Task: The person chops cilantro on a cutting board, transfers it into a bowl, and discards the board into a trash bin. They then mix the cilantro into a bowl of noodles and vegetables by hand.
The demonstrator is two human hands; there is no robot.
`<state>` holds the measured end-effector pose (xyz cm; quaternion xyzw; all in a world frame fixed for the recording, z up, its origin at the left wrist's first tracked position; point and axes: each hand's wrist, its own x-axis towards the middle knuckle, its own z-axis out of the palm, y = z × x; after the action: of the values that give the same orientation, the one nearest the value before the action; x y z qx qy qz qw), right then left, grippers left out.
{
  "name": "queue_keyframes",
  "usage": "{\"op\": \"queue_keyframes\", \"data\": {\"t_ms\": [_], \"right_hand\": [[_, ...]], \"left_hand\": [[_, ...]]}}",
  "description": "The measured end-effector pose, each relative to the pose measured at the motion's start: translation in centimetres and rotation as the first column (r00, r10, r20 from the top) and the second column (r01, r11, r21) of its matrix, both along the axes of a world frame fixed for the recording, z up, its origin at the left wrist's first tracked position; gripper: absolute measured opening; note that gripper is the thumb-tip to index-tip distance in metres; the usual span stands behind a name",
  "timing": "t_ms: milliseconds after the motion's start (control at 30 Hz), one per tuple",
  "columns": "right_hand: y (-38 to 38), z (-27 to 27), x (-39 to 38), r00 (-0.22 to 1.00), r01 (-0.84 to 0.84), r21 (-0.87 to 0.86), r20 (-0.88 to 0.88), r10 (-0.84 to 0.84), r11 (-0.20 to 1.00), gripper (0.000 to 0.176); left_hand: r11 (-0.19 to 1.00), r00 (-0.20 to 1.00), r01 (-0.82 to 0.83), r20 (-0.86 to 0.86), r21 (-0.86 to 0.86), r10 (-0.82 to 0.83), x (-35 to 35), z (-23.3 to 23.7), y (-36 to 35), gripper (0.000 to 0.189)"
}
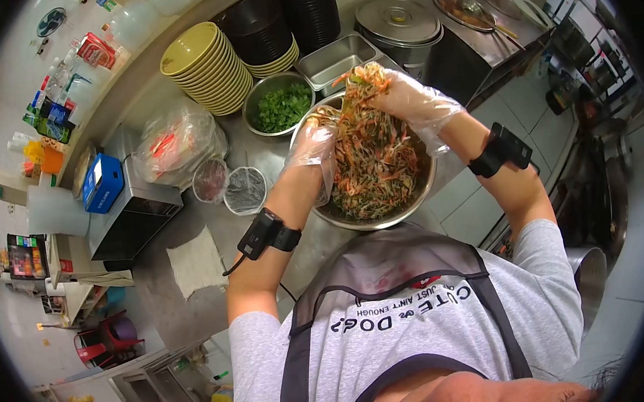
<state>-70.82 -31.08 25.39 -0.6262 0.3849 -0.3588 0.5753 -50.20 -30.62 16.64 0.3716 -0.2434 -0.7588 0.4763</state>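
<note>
A large steel bowl (427, 188) in front of me holds a mix of shredded vegetables (376, 169), orange, pale and dark green. Both my hands wear clear plastic gloves. My right hand (413, 101) is closed around a clump of the shreds at the bowl's far side, with strands hanging from it. Over the left rim, my left hand (316, 143) reaches into the mix with its fingers curled against the shreds; what lies under its fingertips is partly hidden. Just beyond the bowl sits a smaller steel bowl (250, 115) of chopped green herbs (285, 106).
Stacked yellow bowls (204, 67), black bowls (254, 26) and a steel tray (336, 62) stand at the back. A lidded pot (398, 27) is back right. Leftward are plastic-wrapped tubs (245, 190), a bagged bundle (176, 148), a blue device (103, 183) and a white cloth (196, 262).
</note>
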Motion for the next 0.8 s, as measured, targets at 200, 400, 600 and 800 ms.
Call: {"op": "queue_keyframes", "data": {"t_ms": [200,400,600,800], "right_hand": [[-1.5,-8.3,0.7,0.872,0.048,-0.324,-0.448,-0.197,0.945,0.043],[0.6,-15.1,-0.6,0.57,-0.334,-0.367,-0.812,-0.125,0.868,0.037],[5.9,-15.6,2.0,0.241,-0.768,-0.223,-0.969,-0.051,0.6,0.063],[1.5,-15.7,1.2,0.56,-0.374,-0.312,-0.827,-0.055,0.873,0.067]], "left_hand": [[0.989,0.957,-0.04,-0.28,0.14,0.078,2.5,-7.1,-0.6,0.016],[0.975,1.0,0.004,0.008,0.221,-0.006,3.0,-7.0,1.4,0.018],[0.917,0.988,-0.067,0.153,0.394,0.006,3.1,-9.9,1.8,0.026],[0.869,0.964,-0.103,0.263,0.485,-0.032,2.4,-10.5,2.4,0.044]]}}
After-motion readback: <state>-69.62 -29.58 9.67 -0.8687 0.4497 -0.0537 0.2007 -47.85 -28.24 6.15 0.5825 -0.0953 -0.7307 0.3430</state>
